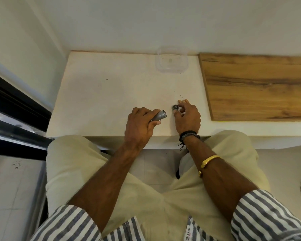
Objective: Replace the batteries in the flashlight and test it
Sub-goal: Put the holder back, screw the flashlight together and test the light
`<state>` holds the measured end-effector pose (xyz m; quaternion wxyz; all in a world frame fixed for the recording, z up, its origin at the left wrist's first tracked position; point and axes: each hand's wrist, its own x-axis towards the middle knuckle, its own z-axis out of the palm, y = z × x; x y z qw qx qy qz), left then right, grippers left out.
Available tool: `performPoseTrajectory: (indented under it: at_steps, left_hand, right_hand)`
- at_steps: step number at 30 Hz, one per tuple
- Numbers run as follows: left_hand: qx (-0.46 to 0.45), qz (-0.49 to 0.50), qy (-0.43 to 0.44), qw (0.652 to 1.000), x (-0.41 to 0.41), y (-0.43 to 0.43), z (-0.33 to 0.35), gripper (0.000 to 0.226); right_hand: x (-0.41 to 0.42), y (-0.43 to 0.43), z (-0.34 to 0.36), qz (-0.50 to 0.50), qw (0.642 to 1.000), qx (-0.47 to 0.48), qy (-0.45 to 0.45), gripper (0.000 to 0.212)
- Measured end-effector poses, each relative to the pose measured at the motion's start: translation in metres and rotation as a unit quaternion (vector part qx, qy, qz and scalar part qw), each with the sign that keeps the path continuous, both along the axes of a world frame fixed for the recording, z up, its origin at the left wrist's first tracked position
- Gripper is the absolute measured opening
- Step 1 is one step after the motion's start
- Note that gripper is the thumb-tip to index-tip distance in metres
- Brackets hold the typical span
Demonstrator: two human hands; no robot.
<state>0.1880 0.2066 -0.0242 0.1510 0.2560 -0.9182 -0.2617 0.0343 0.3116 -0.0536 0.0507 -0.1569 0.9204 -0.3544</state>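
The left hand [139,124] is wrapped around the silver flashlight body [159,116], grip closed on the barrel, holding it low over the white worktop [102,94] near the front edge, with its open end pointing toward the right. Just beside that open end, the right hand [187,117] pinches a small round piece [175,107] between thumb and fingertips; its grip is closed on it, the other fingers spread loosely. This piece looks like the flashlight's end cap or battery holder, though it is too small to tell which. The two parts are apart, with a narrow gap between them.

Judging by this, the step in hand is opening or closing the flashlight at its end; no loose batteries show on the worktop, so it cannot be told whether the swap is done. A clear plastic container [171,62] sits at the back edge, against the wall, and its contents cannot be made out. A wooden board [257,86] lies along the right side.

If the piece is going back on, the next move calls for lining it up squarely with the open end, seating it and turning it home while the left hand keeps the barrel steady.
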Motion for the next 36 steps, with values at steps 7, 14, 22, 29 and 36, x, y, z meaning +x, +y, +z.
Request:
performPoseTrajectory:
  at_steps: [7, 14, 22, 29, 36]
  left_hand:
    - [0.0, 0.003, 0.006, 1.0, 0.005, -0.001, 0.001, 0.035]
    - [0.017, 0.011, -0.003, 1.0, 0.009, -0.001, 0.008, 0.034]
    - [-0.011, 0.014, -0.014, 1.0, 0.007, 0.0, 0.008, 0.032]
    - [-0.03, 0.001, -0.017, 0.999, 0.007, 0.003, 0.01, 0.033]
    - [-0.043, -0.019, -0.02, 0.999, 0.009, 0.005, 0.013, 0.034]
  right_hand:
    - [0.003, -0.003, 0.002, 0.011, 1.0, 0.014, -0.001, 0.035]
    - [0.02, -0.001, 0.017, 0.037, 0.988, -0.146, -0.023, 0.024]
    - [0.03, 0.014, 0.042, 0.151, 0.961, -0.216, -0.085, 0.029]
    - [0.033, 0.027, 0.05, 0.242, 0.953, -0.181, -0.028, 0.036]
    - [0.034, 0.032, 0.054, 0.26, 0.952, -0.159, -0.031, 0.034]
